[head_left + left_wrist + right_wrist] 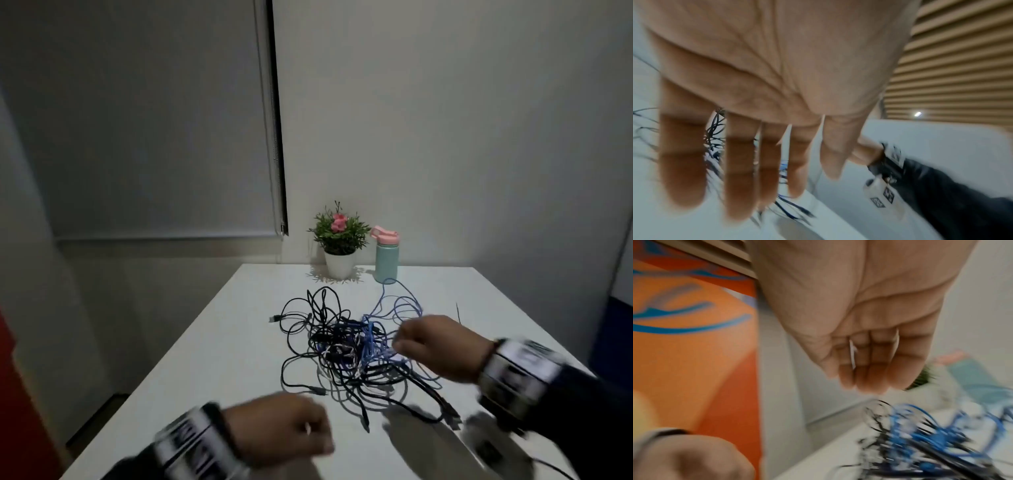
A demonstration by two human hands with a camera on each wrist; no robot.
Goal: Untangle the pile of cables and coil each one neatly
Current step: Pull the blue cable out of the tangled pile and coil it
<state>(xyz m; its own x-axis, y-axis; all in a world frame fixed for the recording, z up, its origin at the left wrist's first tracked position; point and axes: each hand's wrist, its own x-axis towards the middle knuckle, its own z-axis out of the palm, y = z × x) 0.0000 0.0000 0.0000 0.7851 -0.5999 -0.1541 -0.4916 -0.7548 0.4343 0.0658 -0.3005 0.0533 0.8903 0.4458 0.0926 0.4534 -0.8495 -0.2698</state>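
A tangled pile of cables [342,346] lies in the middle of the white table [212,342]. Most are black, and a blue cable [400,305] loops out to the back right. Loose black ends with plugs [365,423] trail toward me. My right hand [406,341] hovers over the pile's right side above the blue strands, fingers loosely bent and holding nothing. In the right wrist view, blurred, its palm [869,366] is bare above the blue cable [920,428]. My left hand [308,433] hangs near the front edge, short of the pile. Its fingers [740,178] are straight, spread and bare.
A potted plant [339,243] with a pink flower and a teal bottle [386,260] with a pink lid stand at the table's far edge against the wall. Bare table lies left of the pile. A window blind is at the back left.
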